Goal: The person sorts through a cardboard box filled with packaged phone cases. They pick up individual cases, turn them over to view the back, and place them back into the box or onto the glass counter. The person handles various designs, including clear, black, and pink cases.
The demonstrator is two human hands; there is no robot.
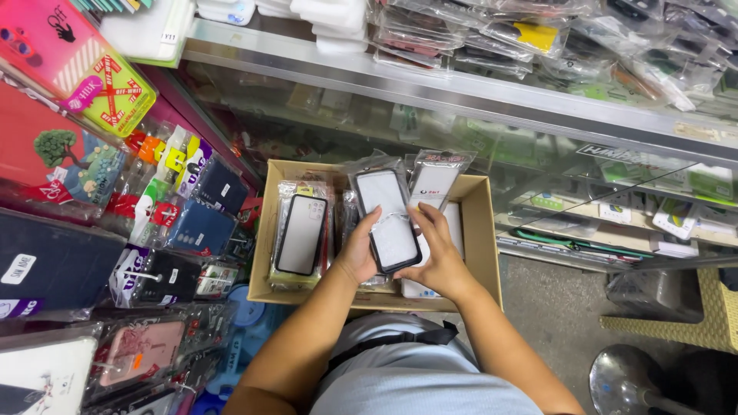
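I hold a black-rimmed phone case in a clear plastic sleeve [387, 215] over an open cardboard box [480, 230]. My left hand [360, 250] grips its left edge. On its right edge sits my right hand [438, 250], fingers curled over the sleeve. Both hands are above the box's middle. Inside the box stand more sleeved phone cases: one black-rimmed case [301, 234] at the left and a white-backed one [436, 180] just behind the held case.
A rack of packaged phone cases [165, 230] fills the left side. Behind the box stands a glass display counter [538, 115] with bagged cases piled on top. A metal stool base [626, 380] and a woven seat [711, 307] are at the lower right.
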